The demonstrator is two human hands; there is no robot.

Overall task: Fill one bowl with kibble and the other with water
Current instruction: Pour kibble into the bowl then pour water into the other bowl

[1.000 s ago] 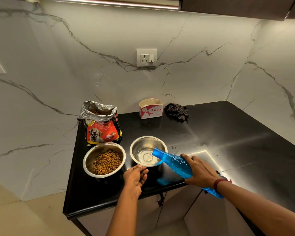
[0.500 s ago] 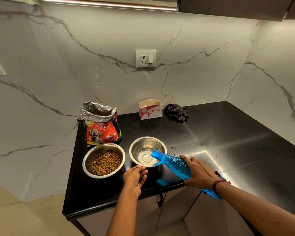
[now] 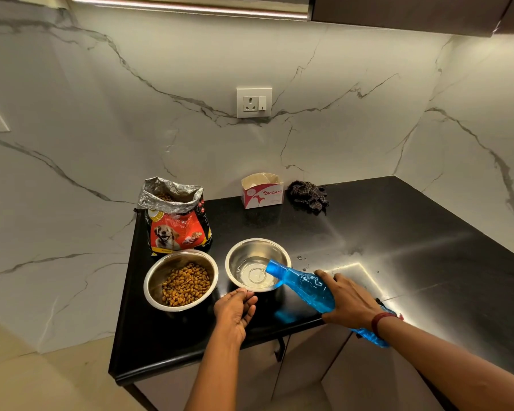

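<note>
while aslant, one bottle point(image 3: 303, 287), two bowls point(image 3: 158, 280) point(image 3: 250, 247)

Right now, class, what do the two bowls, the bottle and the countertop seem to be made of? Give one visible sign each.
The kibble bowl and water bowl look like polished stainless steel: their walls mirror light. The blue bottle is probably translucent plastic: light glows through it. The countertop seems polished black stone: it reflects glare.

The black desk point(image 3: 398, 247) carries a kibble bowl point(image 3: 160, 278), a water bowl point(image 3: 250, 247) just beside it at 3 o'clock. An open kibble bag point(image 3: 177, 226) stands at the kibble bowl's 12 o'clock; a cardboard box point(image 3: 263, 192) and dark cloth point(image 3: 308, 193) lie by the wall.
</note>
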